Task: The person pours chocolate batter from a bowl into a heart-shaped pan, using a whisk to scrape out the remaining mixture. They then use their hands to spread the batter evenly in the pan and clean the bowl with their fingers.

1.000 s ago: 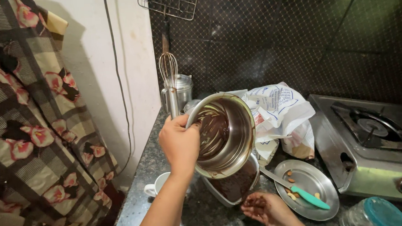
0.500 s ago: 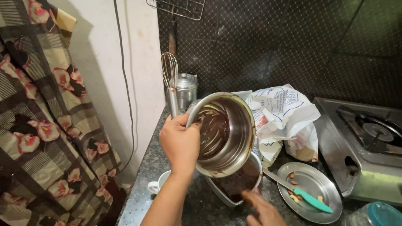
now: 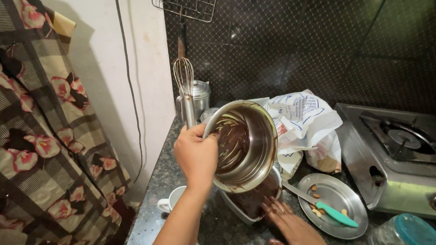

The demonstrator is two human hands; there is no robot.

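Observation:
My left hand [image 3: 196,155] grips the rim of a steel pot [image 3: 246,146] and holds it tipped on its side, the mouth facing me. Dark chocolate batter coats the inside of the pot. Right below it sits a white dish [image 3: 248,204] holding brown batter. My right hand [image 3: 291,227] rests flat on the counter, fingers apart, touching the dish's right edge.
A steel plate [image 3: 335,205] with nuts and a green-handled knife [image 3: 329,211] lies to the right. A gas stove [image 3: 406,163] stands at far right, a white printed bag [image 3: 301,119] behind the pot. A whisk [image 3: 184,89] in a steel canister, white cup [image 3: 170,203], blue-lidded jar [image 3: 409,231].
My right hand has slid in from the lower right to the dish's edge. The pot stays tilted over the dish in my left hand.

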